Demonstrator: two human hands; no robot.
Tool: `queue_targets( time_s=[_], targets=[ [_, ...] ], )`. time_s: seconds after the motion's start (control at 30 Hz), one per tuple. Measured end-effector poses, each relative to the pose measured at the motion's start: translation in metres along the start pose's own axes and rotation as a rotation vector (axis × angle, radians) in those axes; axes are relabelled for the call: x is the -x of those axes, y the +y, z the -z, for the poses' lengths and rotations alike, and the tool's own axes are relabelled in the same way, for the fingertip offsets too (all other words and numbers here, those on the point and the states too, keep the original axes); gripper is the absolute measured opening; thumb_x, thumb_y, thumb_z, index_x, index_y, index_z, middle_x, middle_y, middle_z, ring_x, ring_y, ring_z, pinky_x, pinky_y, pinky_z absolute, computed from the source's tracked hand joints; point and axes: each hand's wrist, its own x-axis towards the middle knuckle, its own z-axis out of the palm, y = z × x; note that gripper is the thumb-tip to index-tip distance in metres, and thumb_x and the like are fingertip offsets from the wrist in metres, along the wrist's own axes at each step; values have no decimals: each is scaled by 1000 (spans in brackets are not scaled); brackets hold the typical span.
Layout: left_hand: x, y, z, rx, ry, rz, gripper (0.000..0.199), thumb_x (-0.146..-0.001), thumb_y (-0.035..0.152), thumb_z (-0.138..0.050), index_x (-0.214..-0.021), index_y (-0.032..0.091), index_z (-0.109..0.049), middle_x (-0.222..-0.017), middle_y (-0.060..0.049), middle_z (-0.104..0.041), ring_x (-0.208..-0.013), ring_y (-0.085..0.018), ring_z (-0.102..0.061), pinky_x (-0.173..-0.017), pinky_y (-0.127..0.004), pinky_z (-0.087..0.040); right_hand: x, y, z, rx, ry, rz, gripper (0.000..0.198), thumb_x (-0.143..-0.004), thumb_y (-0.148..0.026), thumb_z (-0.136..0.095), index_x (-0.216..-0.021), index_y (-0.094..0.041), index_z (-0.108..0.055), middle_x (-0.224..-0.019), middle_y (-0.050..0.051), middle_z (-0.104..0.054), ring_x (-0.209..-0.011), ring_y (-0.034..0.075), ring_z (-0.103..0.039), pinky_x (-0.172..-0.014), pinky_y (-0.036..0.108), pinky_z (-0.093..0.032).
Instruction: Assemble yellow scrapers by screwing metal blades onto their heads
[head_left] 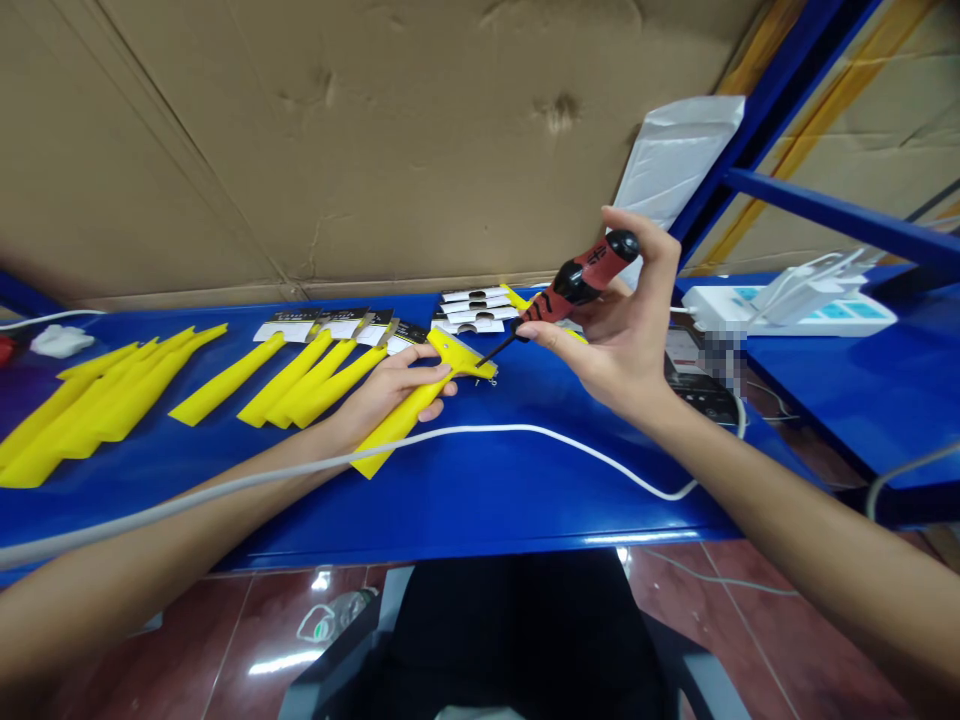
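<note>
My left hand (394, 385) is closed around a yellow scraper (394, 430), its wide head pointing up and to the right. In my right hand (626, 345) is a screwdriver (581, 280) with a red and black handle, held between thumb and fingers. Its dark shaft slants down to the scraper's head, and the tip is at or just by the right part of that head. Small metal bits, perhaps screws, show at the head's lower edge. Left of my hand lie several yellow scrapers (225, 385) whose far ends meet printed cards (285, 325).
More yellow handles (135, 390) are piled at the left. Small white cards (472, 310) lie behind the scraper. A white cable (525, 429) crosses in front of my left forearm. At the right is a white power strip (825, 312). Cardboard (375, 150) backs the blue table (525, 510).
</note>
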Motion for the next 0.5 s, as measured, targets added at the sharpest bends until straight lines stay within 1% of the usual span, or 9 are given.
queue_targets(
  time_s=[0.1,0.17,0.27,0.37,0.5],
  targets=[
    [1,0,0,-6,1,1,33,-87,25,-86,-116,19,-69,-83,-5,-73,-53,-11,-57,-51,-22,-33,-1,-2,0,5,15,6,96,-67,-62,-104,-146,-50,-51,-148,2,-59,-130,35,-71,-94,48,-73],
    [1,0,0,-11,5,1,34,-88,25,-85,-116,19,-68,-83,-4,-73,-52,-10,-58,-51,-22,-33,-1,0,1,17,44,25,95,-64,-60,-106,-143,-49,-55,-153,2,-56,-133,36,-69,-93,46,-73],
    [1,1,0,-15,8,-1,35,-88,24,-85,-117,19,-65,-83,-4,-73,-52,-10,-58,-50,-22,-33,-2,4,2,9,75,26,98,-61,-56,-108,-142,-45,-56,-161,3,-50,-137,37,-66,-95,48,-72],
    [0,1,-1,-14,-1,-14,38,-88,26,-86,-118,19,-64,-83,-4,-73,-51,-10,-57,-49,-22,-35,-2,8,3,-21,85,-14,99,-62,-52,-109,-144,-45,-54,-162,3,-50,-133,36,-68,-93,48,-72],
    [1,1,-3,14,-8,-25,44,-86,25,-89,-119,19,-62,-81,-4,-72,-53,-11,-58,-49,-21,-38,-5,12,7,-56,102,-47,98,-65,-47,-108,-145,-49,-52,-158,1,-55,-126,33,-72,-90,45,-72]
  ],
)
